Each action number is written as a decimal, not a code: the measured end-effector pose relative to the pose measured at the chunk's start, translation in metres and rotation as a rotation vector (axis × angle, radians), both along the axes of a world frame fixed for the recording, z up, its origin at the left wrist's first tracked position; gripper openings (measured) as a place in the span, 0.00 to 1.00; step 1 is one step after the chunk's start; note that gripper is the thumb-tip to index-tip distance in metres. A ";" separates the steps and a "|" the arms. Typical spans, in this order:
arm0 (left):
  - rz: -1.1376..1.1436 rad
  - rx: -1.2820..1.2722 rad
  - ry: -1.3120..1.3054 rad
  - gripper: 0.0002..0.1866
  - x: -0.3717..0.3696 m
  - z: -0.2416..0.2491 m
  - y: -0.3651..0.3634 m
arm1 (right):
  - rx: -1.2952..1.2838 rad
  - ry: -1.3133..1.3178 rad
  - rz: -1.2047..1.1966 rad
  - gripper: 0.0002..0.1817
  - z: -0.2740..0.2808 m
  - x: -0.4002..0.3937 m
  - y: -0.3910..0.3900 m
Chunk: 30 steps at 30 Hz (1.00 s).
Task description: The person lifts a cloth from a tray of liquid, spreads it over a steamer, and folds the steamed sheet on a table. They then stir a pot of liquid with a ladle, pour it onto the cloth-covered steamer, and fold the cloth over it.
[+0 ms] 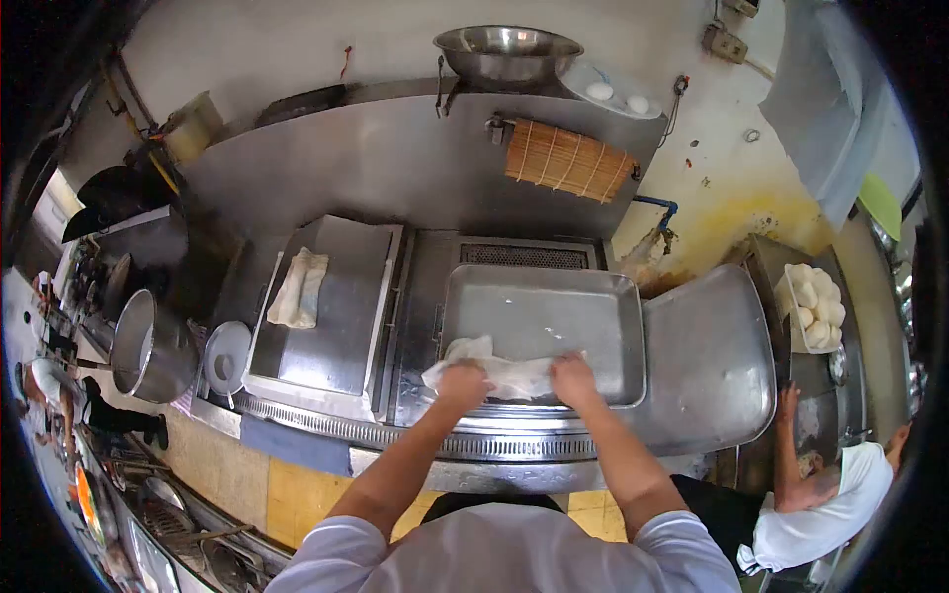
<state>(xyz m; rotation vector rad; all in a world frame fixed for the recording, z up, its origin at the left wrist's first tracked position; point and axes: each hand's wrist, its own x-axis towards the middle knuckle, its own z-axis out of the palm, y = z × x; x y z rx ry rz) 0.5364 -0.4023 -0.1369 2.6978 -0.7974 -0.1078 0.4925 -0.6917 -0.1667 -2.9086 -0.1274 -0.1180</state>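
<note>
A whitish cloth (519,379) is stretched between my two hands along the near edge of a large, shallow metal tray (554,306). My left hand (465,381) grips the cloth near the tray's front left corner, where part of it bunches up and hangs past the rim. Closed round the cloth's other end is my right hand (571,376), over the front middle of the tray. Small white bits or reflections show on the tray floor. The fingertips of both hands are mostly hidden by the hands themselves.
A folded cloth (300,289) lies on the metal cover (341,296) at left, beside a big pot (148,346). A metal lid (712,361) leans at right. A co-worker (825,504) stands near a container of white dough-like balls (816,306). A bowl (509,54) sits on the ledge.
</note>
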 end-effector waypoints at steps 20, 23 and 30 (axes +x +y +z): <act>0.284 -0.960 -0.257 0.17 0.049 0.191 0.016 | 0.423 0.251 -0.173 0.18 0.057 0.019 -0.027; 0.203 -0.842 -0.263 0.16 0.036 0.169 0.002 | 0.565 0.141 -0.088 0.18 0.082 0.022 -0.007; 0.052 -0.807 -0.272 0.14 0.027 0.202 -0.011 | 0.807 0.174 -0.139 0.20 0.144 0.034 0.082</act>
